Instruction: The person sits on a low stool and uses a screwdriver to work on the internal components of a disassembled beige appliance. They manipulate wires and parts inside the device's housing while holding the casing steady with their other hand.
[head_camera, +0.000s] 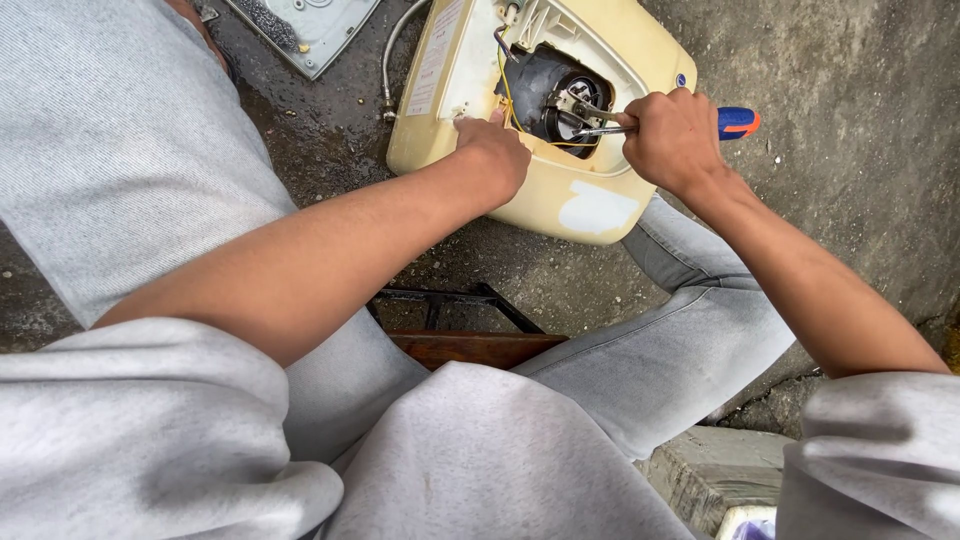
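A cream-yellow water heater casing lies on the wet concrete floor with its round dark opening facing up, showing wires and a metal fitting inside. My left hand rests on the casing's edge just left of the opening, fingers curled against it. My right hand is closed around a tool with a blue and orange handle; its metal shaft reaches into the opening toward the fitting.
A grey plastic cover lies at the top left on the floor. A flexible metal hose runs beside the casing. My grey-trousered legs flank a dark wooden stool edge. A concrete block sits at the lower right.
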